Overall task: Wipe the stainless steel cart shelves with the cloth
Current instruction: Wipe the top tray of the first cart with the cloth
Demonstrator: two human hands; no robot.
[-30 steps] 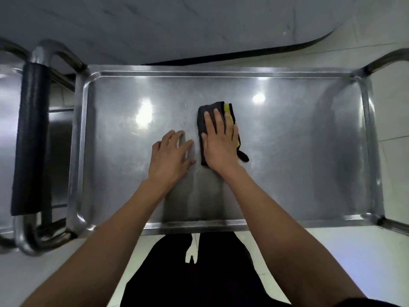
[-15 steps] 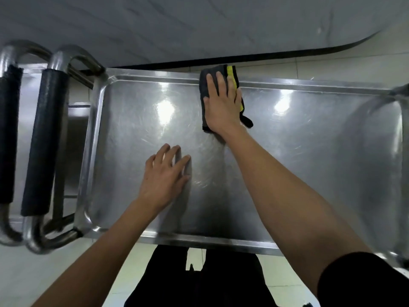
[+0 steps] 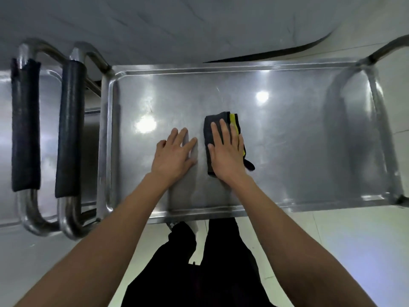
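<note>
In the head view, a stainless steel cart shelf (image 3: pixel 287 140) is seen from above, its raised rim running round a scuffed, shiny surface on which two bright ceiling-light reflections are shown. A dark cloth (image 3: pixel 209 129) with a yellow band is laid near the middle of the shelf and is pressed flat by the right hand (image 3: pixel 226 154), whose fingers are held straight over it toward 12 o'clock. At 9 o'clock from the cloth, just beside it, the left hand (image 3: pixel 174 155) is rested palm-down on the bare steel, fingers extended and nothing gripped. Two black-padded handles (image 3: pixel 69 127) are seen at 9 o'clock of the shelf. A pale tiled floor (image 3: pixel 354 240) is visible at 6 o'clock, and a grey marbled wall (image 3: pixel 177 29) at 12 o'clock.
</note>
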